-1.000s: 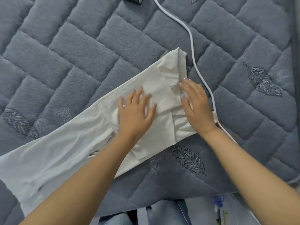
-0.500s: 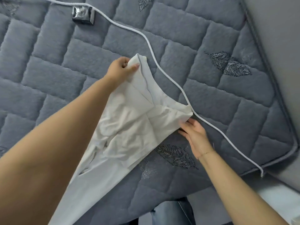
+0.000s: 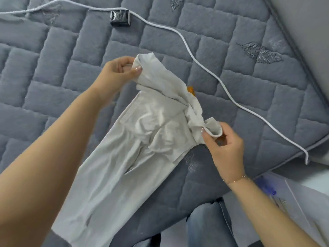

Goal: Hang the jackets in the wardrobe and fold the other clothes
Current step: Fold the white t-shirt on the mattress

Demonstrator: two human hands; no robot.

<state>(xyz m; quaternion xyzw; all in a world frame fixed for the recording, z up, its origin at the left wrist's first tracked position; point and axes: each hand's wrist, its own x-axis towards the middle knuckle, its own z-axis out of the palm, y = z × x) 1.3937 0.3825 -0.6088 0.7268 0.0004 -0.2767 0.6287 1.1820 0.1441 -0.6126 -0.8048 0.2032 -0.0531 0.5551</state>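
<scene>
A pair of off-white trousers (image 3: 135, 143) is raised above the grey quilted bed (image 3: 240, 90), its legs trailing down toward the lower left. My left hand (image 3: 118, 73) pinches the far corner of the waistband. The near corner of the waistband is pinched by my right hand (image 3: 225, 147). The waistband sags between the two hands, and a small orange tag (image 3: 190, 90) shows at its edge.
A white cable (image 3: 201, 66) runs across the bed from the top left to the bed's right edge. A small dark shiny box (image 3: 120, 18) lies by the cable near the top. Blue pens (image 3: 267, 188) lie in a clear case on the floor at the lower right.
Both hands left the flat trousers, took the two waistband corners and lifted the garment off the bed. The view swung to the right.
</scene>
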